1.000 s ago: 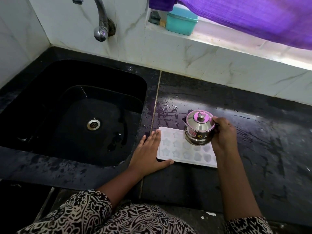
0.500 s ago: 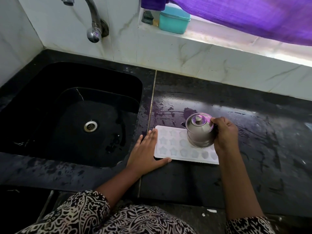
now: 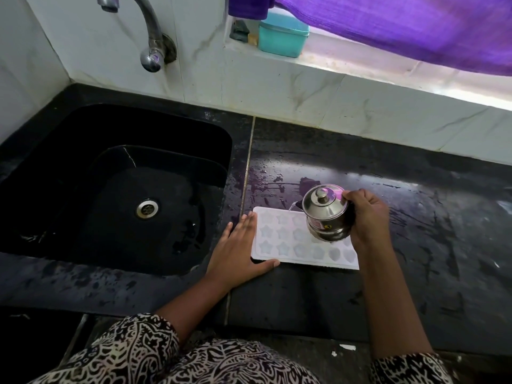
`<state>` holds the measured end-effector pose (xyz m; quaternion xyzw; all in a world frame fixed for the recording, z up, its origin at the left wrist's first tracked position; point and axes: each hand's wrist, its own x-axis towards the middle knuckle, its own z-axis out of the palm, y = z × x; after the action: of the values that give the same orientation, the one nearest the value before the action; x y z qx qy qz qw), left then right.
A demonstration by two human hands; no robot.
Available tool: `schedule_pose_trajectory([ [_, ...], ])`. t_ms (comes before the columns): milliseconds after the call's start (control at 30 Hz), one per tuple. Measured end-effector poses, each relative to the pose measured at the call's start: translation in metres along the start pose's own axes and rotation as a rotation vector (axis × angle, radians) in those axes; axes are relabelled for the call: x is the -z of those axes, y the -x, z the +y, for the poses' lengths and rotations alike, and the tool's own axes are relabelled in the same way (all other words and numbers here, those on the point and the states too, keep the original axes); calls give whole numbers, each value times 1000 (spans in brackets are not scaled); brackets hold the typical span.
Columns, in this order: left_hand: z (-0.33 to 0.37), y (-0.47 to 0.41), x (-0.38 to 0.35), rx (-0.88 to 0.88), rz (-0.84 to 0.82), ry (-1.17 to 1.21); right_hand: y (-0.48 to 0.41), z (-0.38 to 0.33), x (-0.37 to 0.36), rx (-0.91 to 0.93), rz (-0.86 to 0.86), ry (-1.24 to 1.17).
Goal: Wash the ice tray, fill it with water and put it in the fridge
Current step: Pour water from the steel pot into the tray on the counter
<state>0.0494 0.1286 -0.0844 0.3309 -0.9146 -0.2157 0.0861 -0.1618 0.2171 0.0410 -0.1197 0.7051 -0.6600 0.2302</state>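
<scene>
Polished, mirror-bright steel pot (image 3: 325, 214) in my right hand (image 3: 365, 217), matt milky plastic ice tray (image 3: 279, 239), wet glossy black stone counter (image 3: 415, 259), glossy black sink (image 3: 83, 151) at nine o'clock, chromed metal tap (image 3: 151, 31), purple woven cloth (image 3: 401, 29) at one o'clock.

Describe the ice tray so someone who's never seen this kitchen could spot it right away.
Right of the black sink, on the wet counter, lies the tray. The left hand rests flat at its left end and the right hand tips a steel pot over it. It alone is flat and white, with star and heart pockets.
</scene>
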Motion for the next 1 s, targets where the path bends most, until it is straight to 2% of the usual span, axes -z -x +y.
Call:
schedule_pose_trajectory([
  [1000, -1, 0, -1, -3, 1, -7, 2, -8, -4, -11, -2, 36],
])
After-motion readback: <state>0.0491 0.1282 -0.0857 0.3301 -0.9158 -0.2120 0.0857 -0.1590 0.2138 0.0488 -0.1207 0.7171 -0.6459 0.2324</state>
